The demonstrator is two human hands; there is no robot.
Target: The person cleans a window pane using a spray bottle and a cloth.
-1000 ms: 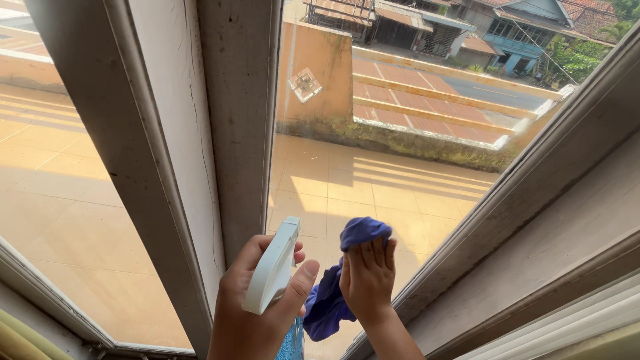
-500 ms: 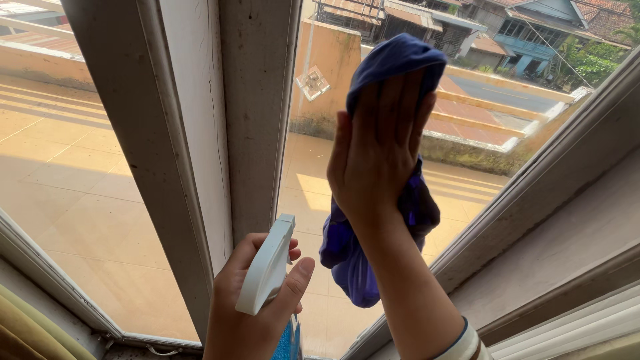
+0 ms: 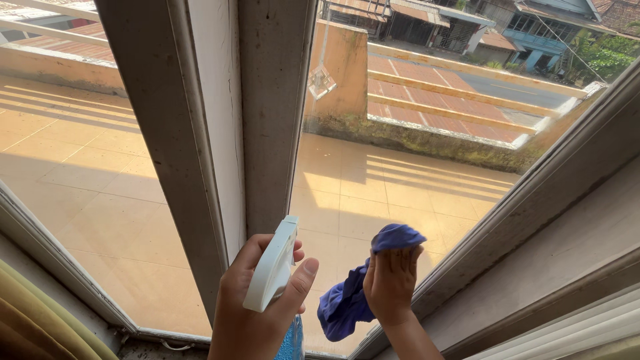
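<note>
The left hand [image 3: 250, 313] has its grip closed round a pale spray bottle [image 3: 273, 277]. The right hand [image 3: 390, 283] presses a blue cloth [image 3: 353, 293] flat-palmed against the window pane [image 3: 373, 187], near its lower edge.

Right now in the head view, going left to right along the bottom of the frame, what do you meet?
Yellow curtain → left window pane → grey window post → left hand holding a pale spray bottle → blue cloth → right hand pressing the cloth to the glass → right window frame.

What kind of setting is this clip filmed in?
Likely an upper-floor room at a window overlooking a tiled terrace and rooftops; a curtain hangs at the left.
</note>
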